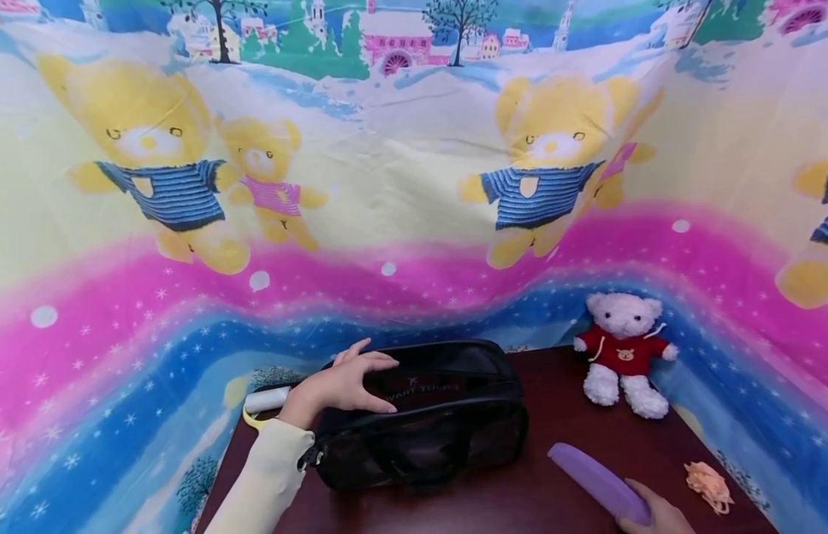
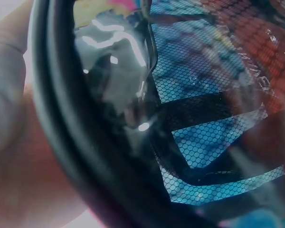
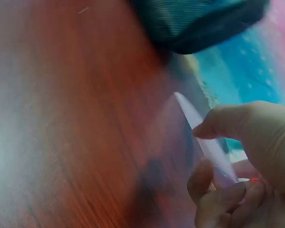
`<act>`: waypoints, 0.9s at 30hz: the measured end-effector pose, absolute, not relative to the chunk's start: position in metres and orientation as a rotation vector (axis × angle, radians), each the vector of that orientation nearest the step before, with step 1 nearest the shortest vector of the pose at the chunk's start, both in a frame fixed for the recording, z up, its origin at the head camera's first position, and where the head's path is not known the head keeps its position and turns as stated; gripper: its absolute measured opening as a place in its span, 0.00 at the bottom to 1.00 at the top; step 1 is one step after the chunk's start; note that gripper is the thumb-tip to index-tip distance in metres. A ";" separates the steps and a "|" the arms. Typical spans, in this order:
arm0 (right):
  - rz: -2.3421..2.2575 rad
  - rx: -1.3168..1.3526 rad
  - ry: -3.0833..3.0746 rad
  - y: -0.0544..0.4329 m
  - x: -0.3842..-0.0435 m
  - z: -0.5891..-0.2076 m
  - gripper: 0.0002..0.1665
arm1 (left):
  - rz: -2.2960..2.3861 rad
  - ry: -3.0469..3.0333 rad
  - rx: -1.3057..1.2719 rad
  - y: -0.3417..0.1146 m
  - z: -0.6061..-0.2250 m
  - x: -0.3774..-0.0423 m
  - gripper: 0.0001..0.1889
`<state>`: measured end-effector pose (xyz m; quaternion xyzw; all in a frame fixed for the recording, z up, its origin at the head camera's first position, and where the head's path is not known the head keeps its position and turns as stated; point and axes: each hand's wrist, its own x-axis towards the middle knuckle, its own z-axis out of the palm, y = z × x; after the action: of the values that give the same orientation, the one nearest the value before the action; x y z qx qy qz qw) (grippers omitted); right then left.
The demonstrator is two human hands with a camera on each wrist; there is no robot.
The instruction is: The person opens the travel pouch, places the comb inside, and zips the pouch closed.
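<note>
A black travel bag (image 1: 424, 445) stands unzipped on the table, pale lettering showing inside its mouth. My left hand (image 1: 350, 382) is at the bag's left end, thumb and fingers spread over the opening. In the left wrist view, the bag's dark rim (image 2: 80, 137) crosses in front of that hand (image 2: 33, 166), and dark mesh (image 2: 199, 61) shows beyond it. Down at the front right, my right hand (image 1: 657, 512) grips one end of a long flat purple comb-like object (image 1: 590, 475). From the right wrist, this object (image 3: 199, 118) is seen nearly edge-on between thumb and fingers.
Behind the left wrist lie a white cylinder (image 1: 267, 400) and a yellow curved piece (image 1: 252, 420). A white teddy bear (image 1: 624, 356) in a red hoodie sits at the back right. A peach crumpled bundle (image 1: 708, 486) is near the table's right edge. Printed cloth (image 1: 401, 297) hangs behind the table.
</note>
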<state>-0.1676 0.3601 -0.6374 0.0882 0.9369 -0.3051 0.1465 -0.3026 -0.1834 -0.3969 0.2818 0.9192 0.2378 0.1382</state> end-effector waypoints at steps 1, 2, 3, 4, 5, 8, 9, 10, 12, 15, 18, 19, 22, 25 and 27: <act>-0.901 0.258 2.688 0.363 -0.169 -0.638 0.50 | 0.687 2.661 0.815 -0.183 -0.397 -0.303 0.40; -0.908 0.267 2.679 0.367 -0.170 -0.639 0.52 | 0.685 2.663 0.814 -0.183 -0.397 -0.303 0.40; -0.909 0.278 2.671 0.370 -0.171 -0.640 0.53 | 0.686 2.663 0.813 -0.183 -0.397 -0.303 0.41; -0.900 0.290 2.664 0.373 -0.172 -0.641 0.54 | 0.685 2.664 0.812 -0.183 -0.397 -0.303 0.41; -0.885 0.308 2.658 0.375 -0.173 -0.643 0.55 | 0.682 2.665 0.811 -0.183 -0.396 -0.302 0.41; -0.828 0.319 2.669 0.380 -0.173 -0.642 0.55 | 0.679 2.669 0.803 -0.183 -0.396 -0.301 0.41; -0.816 0.317 2.682 0.380 -0.173 -0.641 0.55 | 0.679 2.672 0.803 -0.183 -0.396 -0.301 0.41; -0.803 0.311 2.703 0.379 -0.172 -0.639 0.55 | 0.681 2.674 0.804 -0.183 -0.396 -0.301 0.41; -0.790 0.287 2.767 0.378 -0.172 -0.633 0.54 | 0.687 2.678 0.806 -0.183 -0.396 -0.300 0.41; -0.799 0.228 2.900 0.375 -0.170 -0.624 0.50 | 0.699 2.680 0.815 -0.183 -0.396 -0.300 0.42; -0.830 0.149 3.028 0.372 -0.167 -0.613 0.44 | 0.708 2.677 0.822 -0.184 -0.397 -0.301 0.42; -0.835 0.127 3.074 0.371 -0.166 -0.609 0.43 | 0.707 2.676 0.825 -0.184 -0.398 -0.301 0.42; -0.911 0.009 3.243 0.370 -0.163 -0.598 0.38 | 0.702 2.675 0.833 -0.184 -0.399 -0.302 0.42; -0.933 -0.022 3.338 0.372 -0.160 -0.580 0.38 | 0.693 2.675 0.842 -0.185 -0.399 -0.302 0.42; -0.975 -0.025 3.375 0.374 -0.160 -0.566 0.39 | 0.692 2.674 0.845 -0.185 -0.399 -0.302 0.42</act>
<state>-0.1605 0.3738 -0.5663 -0.0071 0.9442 -0.2728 -0.1845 -0.3016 -0.1852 -0.3991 0.2901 0.9184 0.2375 0.1261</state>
